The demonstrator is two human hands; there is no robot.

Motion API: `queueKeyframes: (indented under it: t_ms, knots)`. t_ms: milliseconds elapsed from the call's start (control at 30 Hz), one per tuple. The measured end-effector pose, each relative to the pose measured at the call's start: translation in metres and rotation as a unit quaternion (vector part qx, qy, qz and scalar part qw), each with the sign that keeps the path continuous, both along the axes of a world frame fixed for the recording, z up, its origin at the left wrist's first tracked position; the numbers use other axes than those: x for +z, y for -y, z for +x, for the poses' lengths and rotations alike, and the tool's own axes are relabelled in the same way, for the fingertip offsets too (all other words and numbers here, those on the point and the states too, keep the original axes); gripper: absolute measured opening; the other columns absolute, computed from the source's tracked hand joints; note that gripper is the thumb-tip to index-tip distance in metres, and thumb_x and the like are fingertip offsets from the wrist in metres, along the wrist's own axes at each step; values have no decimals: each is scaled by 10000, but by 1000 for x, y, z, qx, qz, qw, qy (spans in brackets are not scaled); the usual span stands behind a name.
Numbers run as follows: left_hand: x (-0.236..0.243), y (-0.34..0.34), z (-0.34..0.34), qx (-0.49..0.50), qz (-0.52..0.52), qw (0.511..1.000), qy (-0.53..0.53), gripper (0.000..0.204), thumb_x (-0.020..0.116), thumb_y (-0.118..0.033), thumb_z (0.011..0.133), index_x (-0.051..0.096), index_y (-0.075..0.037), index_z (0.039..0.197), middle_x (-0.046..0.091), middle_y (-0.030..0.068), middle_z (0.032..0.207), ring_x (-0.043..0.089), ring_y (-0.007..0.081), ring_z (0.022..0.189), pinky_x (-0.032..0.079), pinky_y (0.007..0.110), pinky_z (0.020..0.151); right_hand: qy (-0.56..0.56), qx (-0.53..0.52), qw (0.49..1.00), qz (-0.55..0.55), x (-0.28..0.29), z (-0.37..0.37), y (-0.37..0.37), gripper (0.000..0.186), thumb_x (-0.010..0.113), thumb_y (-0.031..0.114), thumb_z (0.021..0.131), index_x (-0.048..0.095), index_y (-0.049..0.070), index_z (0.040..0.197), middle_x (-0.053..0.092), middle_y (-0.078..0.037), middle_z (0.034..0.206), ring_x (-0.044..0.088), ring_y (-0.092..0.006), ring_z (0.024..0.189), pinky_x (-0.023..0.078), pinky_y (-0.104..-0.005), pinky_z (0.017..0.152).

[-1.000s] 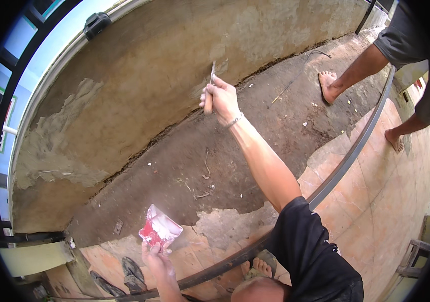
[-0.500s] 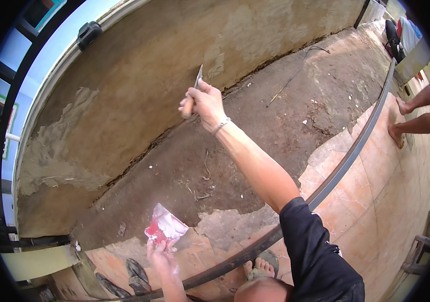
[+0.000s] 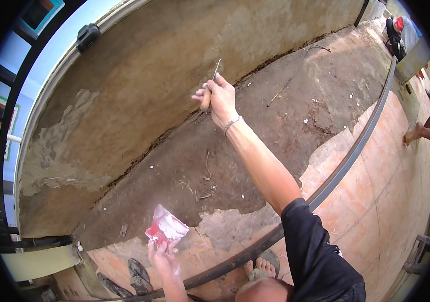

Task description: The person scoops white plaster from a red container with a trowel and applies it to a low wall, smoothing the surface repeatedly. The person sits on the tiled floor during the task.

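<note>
My right hand, wearing a bracelet at the wrist, grips a putty knife with a wooden handle. Its thin metal blade points up, edge-on, close to the brown plastered wall; whether it touches cannot be told. A lighter smoothed patch shows on the wall near the blade. Lower down, my left hand holds up an opened pink and clear plastic packet with white filler inside. Rough, pale plaster covers part of the wall's left side.
A dark metal rail curves between bare soil and orange tiles. A thin dark rod lies on the soil. Slippers lie at lower left. Another person's leg is at right. A black object sits atop the wall.
My right hand has moved right and slightly up with the putty knife. The left hand and packet barely shift. The other person's legs at right have changed position.
</note>
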State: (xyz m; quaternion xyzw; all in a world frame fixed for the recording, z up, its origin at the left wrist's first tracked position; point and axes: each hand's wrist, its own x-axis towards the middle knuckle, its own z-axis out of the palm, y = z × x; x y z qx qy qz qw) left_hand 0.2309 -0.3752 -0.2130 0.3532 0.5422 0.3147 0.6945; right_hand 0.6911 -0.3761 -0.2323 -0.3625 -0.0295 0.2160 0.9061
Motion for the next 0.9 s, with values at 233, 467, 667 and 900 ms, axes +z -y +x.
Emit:
queueKeyframes:
  t_ms: [233, 467, 667, 900]
  knots:
    - [7, -1, -4, -2, 9, 1000, -9, 542, 518, 100, 890, 469, 37, 1426, 681, 201, 1178, 748, 348, 860, 528, 308, 550, 12, -8, 998, -55, 25, 3, -45, 230, 546, 10, 1005, 449, -91, 1188, 633, -139, 922, 734, -282, 773, 640, -407, 676]
    - [4, -7, -14, 2, 22, 1000, -2, 547, 519, 98, 889, 471, 19, 1428, 678, 190, 1195, 733, 308, 880, 524, 309, 544, 3, -96, 995, 7, -2, 5, 2, 36, 466, 15, 1037, 478, -14, 1019, 589, -109, 883, 685, -238, 688, 645, -424, 631]
    - [7, -7, -9, 3, -3, 1000, -11, 556, 528, 85, 893, 464, 3, 1439, 675, 187, 1219, 734, 294, 881, 512, 298, 547, 23, 156, 981, -109, 13, -11, 14, 655, 512, 7, 1027, 225, -40, 1613, 617, -89, 906, 665, -183, 700, 628, -346, 592]
    - [31, 0, -4, -15, 23, 999, -32, 569, 559, 75, 870, 486, 26, 1432, 686, 124, 1199, 713, 205, 888, 535, 254, 571, 85, 37, 973, -209, -2, 0, 17, 478, 455, 16, 1035, 428, -43, 1509, 574, -23, 807, 585, -107, 628, 523, -264, 529]
